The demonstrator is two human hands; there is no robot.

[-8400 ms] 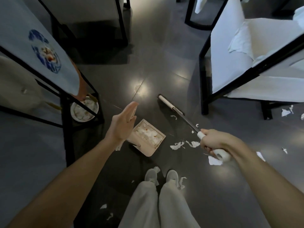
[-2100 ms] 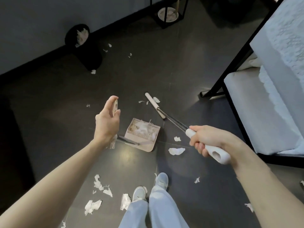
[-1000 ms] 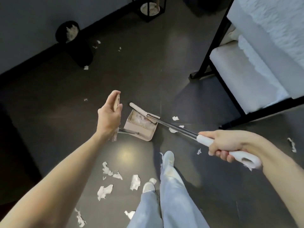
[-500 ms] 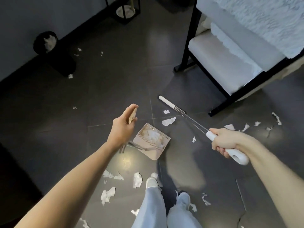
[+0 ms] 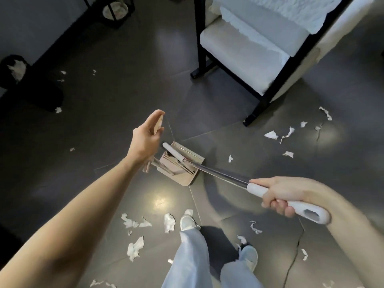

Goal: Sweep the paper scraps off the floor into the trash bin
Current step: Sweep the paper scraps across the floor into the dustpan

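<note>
While handheld, broom (image 5: 218,173) over dustpan (image 5: 185,178)

No text, label, brand, number or sign can be read anywhere in the view. The broom (image 5: 218,173), the beige dustpan (image 5: 187,177) and the black trash bin (image 5: 31,90) show only plain surfaces, and the motion blur and dim light hide any fine print.
</note>
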